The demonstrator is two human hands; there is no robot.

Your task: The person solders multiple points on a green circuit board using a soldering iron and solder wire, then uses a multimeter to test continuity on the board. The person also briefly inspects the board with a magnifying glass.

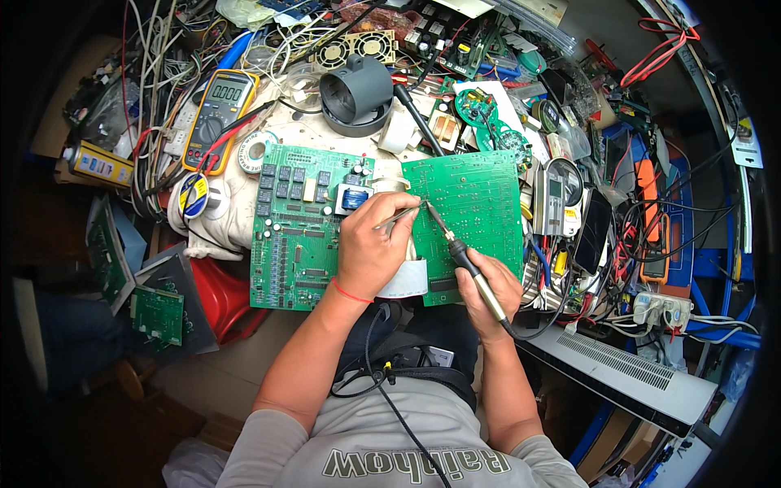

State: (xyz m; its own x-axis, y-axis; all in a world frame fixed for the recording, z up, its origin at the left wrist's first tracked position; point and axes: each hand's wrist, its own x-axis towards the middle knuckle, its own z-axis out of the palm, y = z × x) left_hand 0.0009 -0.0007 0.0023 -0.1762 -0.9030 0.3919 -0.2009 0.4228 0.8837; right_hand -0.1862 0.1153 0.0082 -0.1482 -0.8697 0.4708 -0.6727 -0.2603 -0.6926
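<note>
My left hand (370, 236) pinches slim metal tweezers (407, 212), their tip on the green circuit board lying solder side up (476, 191). My right hand (490, 291) grips a soldering iron (468, 264), its tip at that board close to the tweezer tip. A second green board with relays (289, 244) lies component side up on the left, partly behind my left hand. A wide pale ribbon cable (403, 281) runs between the boards, partly hidden by that hand.
A yellow multimeter (215, 118), a dark grey cylinder (355, 89), tangled wires and electronic parts crowd the bench. A red stool (228, 297) and loose boards (156, 315) stand at lower left. A power strip (661, 311) and a long white unit (618, 370) are at right.
</note>
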